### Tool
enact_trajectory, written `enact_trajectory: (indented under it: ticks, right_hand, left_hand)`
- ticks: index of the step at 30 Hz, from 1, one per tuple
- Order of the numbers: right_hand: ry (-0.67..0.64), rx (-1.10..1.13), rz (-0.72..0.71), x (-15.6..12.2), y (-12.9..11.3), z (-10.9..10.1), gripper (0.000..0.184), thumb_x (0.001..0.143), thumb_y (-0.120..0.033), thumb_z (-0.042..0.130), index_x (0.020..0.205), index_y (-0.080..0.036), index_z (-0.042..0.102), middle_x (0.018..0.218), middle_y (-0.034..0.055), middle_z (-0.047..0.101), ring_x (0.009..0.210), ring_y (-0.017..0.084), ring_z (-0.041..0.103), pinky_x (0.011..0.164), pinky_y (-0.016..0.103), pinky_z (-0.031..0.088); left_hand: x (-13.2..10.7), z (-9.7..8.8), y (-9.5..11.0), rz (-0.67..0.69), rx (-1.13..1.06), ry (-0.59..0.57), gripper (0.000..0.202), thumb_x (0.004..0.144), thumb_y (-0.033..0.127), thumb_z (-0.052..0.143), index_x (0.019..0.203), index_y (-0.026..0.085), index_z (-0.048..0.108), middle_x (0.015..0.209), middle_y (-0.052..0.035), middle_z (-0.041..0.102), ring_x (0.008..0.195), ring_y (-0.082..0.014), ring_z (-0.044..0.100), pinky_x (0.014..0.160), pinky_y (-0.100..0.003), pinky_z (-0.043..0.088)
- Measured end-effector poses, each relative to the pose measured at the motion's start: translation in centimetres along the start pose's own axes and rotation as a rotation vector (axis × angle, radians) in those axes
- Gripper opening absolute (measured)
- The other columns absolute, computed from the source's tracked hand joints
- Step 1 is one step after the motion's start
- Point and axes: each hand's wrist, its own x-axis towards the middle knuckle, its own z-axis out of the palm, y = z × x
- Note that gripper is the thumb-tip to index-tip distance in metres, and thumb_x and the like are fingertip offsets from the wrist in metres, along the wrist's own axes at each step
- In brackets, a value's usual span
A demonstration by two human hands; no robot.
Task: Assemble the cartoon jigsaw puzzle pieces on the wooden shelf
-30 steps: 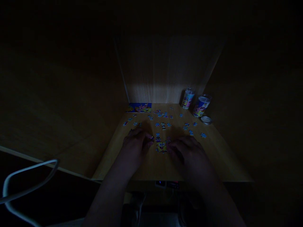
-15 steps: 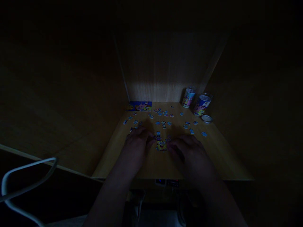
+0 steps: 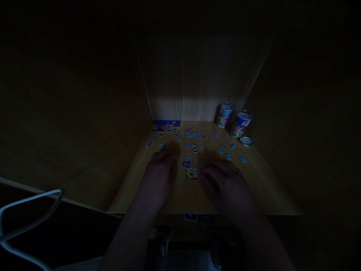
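Note:
A partly joined jigsaw puzzle with a yellow cartoon face lies between my hands. More joined or touching pieces sit just above its upper left. My right hand is at the right edge of the puzzle, with thumb and forefinger closed on a puzzle piece that the fingers partly cover. To the left, my left hand hovers over the table apart from the puzzle, its fingers loosely curved and nothing seen in them. The light is very dim.
Loose puzzle pieces are scattered over the wooden tabletop. A printed picture strip lies at the back left. Two printed cans with clear tops stand at the back right, beside a round metal lid. A white cable loops at the left.
My left hand has let go of the small piece at the puzzle's upper left and moved away leftward. My right hand has stayed at the puzzle's right edge.

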Motion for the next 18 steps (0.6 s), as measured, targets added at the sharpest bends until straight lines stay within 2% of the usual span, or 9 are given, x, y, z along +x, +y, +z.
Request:
enact_trajectory:
  ticks: [2, 6, 9, 13, 18]
  right_hand:
    - [-0.001, -0.003, 0.001, 0.00, 0.02, 0.00, 0.017, 0.113, -0.032, 0.062, 0.112, -0.027, 0.078, 0.116, 0.0076, 0.078, 0.113, 0.031, 0.069, 0.102, 0.051, 0.054]
    - [-0.014, -0.010, 0.000, 0.03, -0.07, -0.10, 0.016, 0.113, -0.033, 0.063, 0.112, -0.027, 0.078, 0.117, 0.0073, 0.078, 0.113, 0.030, 0.069, 0.105, 0.051, 0.054]
    - [-0.017, -0.014, 0.001, 0.03, -0.15, -0.15, 0.014, 0.112, -0.031, 0.065, 0.113, -0.027, 0.078, 0.117, 0.0078, 0.078, 0.113, 0.030, 0.069, 0.104, 0.051, 0.054]
    - [-0.005, -0.022, -0.011, 0.00, -0.08, -0.02, 0.012, 0.111, -0.031, 0.067, 0.114, -0.027, 0.078, 0.115, 0.0081, 0.078, 0.112, 0.031, 0.069, 0.104, 0.051, 0.055]
    - [-0.005, -0.015, -0.017, -0.01, -0.08, -0.02, 0.012, 0.111, -0.031, 0.067, 0.112, -0.028, 0.078, 0.115, 0.0081, 0.078, 0.111, 0.031, 0.070, 0.102, 0.050, 0.056]
  left_hand:
    - [-0.03, -0.16, 0.01, -0.009, 0.022, 0.007, 0.043, 0.094, -0.003, 0.058, 0.124, 0.020, 0.079, 0.133, -0.0118, 0.076, 0.125, -0.0339, 0.070, 0.112, -0.052, 0.059]
    - [0.04, -0.22, 0.33, -0.008, 0.000, 0.029, 0.020, 0.106, 0.013, 0.062, 0.113, 0.019, 0.080, 0.122, -0.0115, 0.078, 0.115, -0.0334, 0.071, 0.106, -0.052, 0.060]
    - [-0.01, 0.04, 0.42, 0.025, -0.006, 0.024, 0.013, 0.106, 0.019, 0.070, 0.114, 0.021, 0.080, 0.124, -0.0110, 0.077, 0.119, -0.0340, 0.071, 0.109, -0.053, 0.058]
    - [-0.25, 0.37, 0.38, 0.049, 0.036, -0.033, 0.026, 0.106, 0.027, 0.075, 0.131, 0.021, 0.076, 0.139, -0.0131, 0.074, 0.131, -0.0370, 0.068, 0.115, -0.057, 0.055]
    - [-0.29, 0.29, 0.45, 0.040, 0.012, -0.058, 0.018, 0.108, 0.026, 0.071, 0.126, 0.024, 0.078, 0.137, -0.0102, 0.075, 0.129, -0.0345, 0.068, 0.114, -0.055, 0.054]
